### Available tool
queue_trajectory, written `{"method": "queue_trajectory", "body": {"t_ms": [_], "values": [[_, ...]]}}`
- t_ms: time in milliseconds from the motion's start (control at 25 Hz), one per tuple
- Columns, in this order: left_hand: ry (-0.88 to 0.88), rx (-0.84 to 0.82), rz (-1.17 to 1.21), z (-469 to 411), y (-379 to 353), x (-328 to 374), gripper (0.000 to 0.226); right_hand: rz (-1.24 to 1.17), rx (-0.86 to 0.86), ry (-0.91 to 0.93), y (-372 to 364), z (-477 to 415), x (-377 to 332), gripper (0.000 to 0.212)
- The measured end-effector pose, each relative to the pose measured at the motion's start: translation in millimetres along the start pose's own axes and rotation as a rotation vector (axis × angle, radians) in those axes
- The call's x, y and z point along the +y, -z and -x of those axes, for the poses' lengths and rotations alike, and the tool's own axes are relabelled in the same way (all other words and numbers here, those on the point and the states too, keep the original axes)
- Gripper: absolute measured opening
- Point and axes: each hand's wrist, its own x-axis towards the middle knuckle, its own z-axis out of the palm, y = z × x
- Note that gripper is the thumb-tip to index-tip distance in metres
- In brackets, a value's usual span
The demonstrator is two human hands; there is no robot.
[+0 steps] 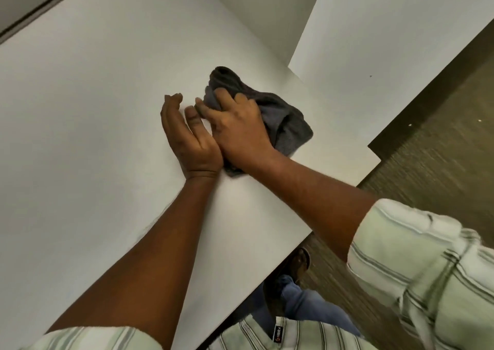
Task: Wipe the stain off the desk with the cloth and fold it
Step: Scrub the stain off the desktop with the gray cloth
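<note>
Cloth, dark grey and bunched, lies near the desk's right edge under the right hand, whose fingers clutch its folds. Left hand rests edge-on just beside, fingers together, slightly curled.

Looks like an office or similar work room. The desk is a wide, plain white top w/ sharp square corners, and a second white panel stands beside it like a divider. The floor is brown-grey carpet w/ fine woven lines, typical of commercial rooms, not a home.
</note>
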Motion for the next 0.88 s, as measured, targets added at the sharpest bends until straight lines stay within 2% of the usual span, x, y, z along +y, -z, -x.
{"method": "queue_trajectory", "body": {"t_ms": [40,80,160,240,280,360,440,480,560,640,680,720,840,880], "values": [[0.004,-0.008,0.003,-1.0,-0.1,-2.3,0.029,0.023,-0.016,-0.033,5.2,-12.8,15.3,0.038],[0.005,-0.018,0.009,0.2,0.2,-4.1,0.028,0.042,-0.003,-0.164,13.2,-26.4,34.0,0.040],[-0.001,-0.032,0.015,1.2,1.4,-2.2,0.029,0.048,0.118,-0.480,20.5,-43.2,72.3,0.045],[0.001,-0.068,0.036,0.5,-2.1,-2.0,0.030,0.026,0.213,-0.639,20.2,-29.4,70.3,0.046],[0.006,-0.071,0.033,1.4,-1.9,-2.0,0.031,-0.012,0.231,-0.568,15.3,-15.7,52.1,0.043],[-0.025,-0.098,0.032,1.5,-1.5,0.7,0.035,-0.087,0.181,-0.277,5.3,19.5,2.1,0.033],[-0.021,-0.116,0.024,0.0,-1.0,-0.5,0.038,-0.062,0.103,-0.067,-0.7,17.7,-8.4,0.029],[-0.014,-0.116,0.018,-1.2,-1.7,-2.4,0.037,-0.035,0.085,-0.063,3.0,-1.2,3.0,0.031],[0.000,-0.087,0.023,0.4,-0.1,-2.4,0.033,0.048,0.043,-0.284,15.0,-34.8,33.9,0.040],[0.000,-0.067,0.043,1.9,-0.9,-0.3,0.031,0.058,0.115,-0.533,14.5,-42.8,53.0,0.045],[-0.002,-0.065,0.047,3.0,-0.8,-0.4,0.031,0.023,0.138,-0.552,12.5,-36.2,44.8,0.044],[-0.006,-0.062,0.050,2.7,-0.5,-0.9,0.031,-0.007,0.150,-0.476,8.2,-24.1,26.4,0.041],[0.042,-0.041,0.052,-2.5,0.1,-1.7,0.032,-0.085,0.070,-0.073,5.2,38.9,-18.7,0.032],[0.050,-0.021,0.041,-2.1,1.6,-1.3,0.031,-0.082,0.048,-0.023,9.4,55.7,-16.3,0.033]]}}
